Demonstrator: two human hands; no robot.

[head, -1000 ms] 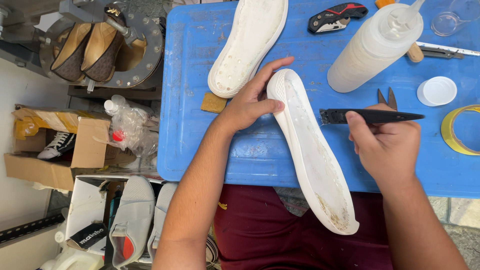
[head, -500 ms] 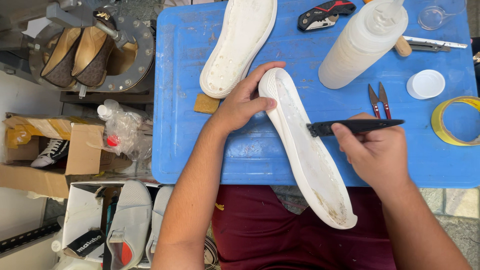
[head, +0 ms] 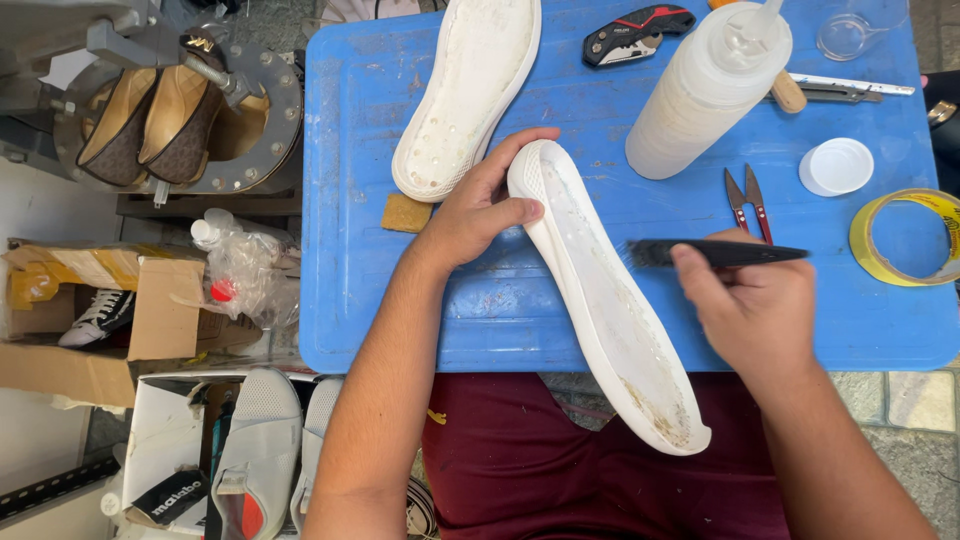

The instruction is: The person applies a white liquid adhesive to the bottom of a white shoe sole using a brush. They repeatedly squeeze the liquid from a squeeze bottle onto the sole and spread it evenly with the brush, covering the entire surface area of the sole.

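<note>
1. Blue and scuffed, the plastic work table (head: 400,300) fills the upper part of the head view, with a cluttered floor to its left and our dark red trousers (head: 520,470) below its near edge.
2. We see the white shoe sole (head: 600,290) lying diagonally on the table, inner side up, its rounded end up near the middle of the table and its stained far end hanging over the near edge above our lap.
3. Our left hand (head: 478,212) clasps the upper end of this sole, thumb across its rim and fingers curled round the tip.
4. Our right hand (head: 752,305), just right of the sole, is closed around a black brush (head: 715,252); the blurred bristle end sits at the sole's right rim, and we cannot tell whether it touches.
5. Just above the sole's tip lies a second white sole (head: 465,90), also inner side up, and a small tan sponge block (head: 406,212) rests left of our left hand.
6. Right of the sole we find small red-handled snips (head: 748,200), a white round lid (head: 836,166) and a roll of yellow tape (head: 900,240) at the table's right edge.
7. Above and right of the sole stand a translucent squeeze bottle (head: 705,95), a black and red folding knife (head: 638,34) and a clear cup (head: 847,35).
8. Far left of the sole, off the table, a round metal press (head: 270,120) holds a pair of brown shoes (head: 150,120); lower down are cardboard boxes (head: 160,300) and grey sneakers (head: 262,440).
</note>
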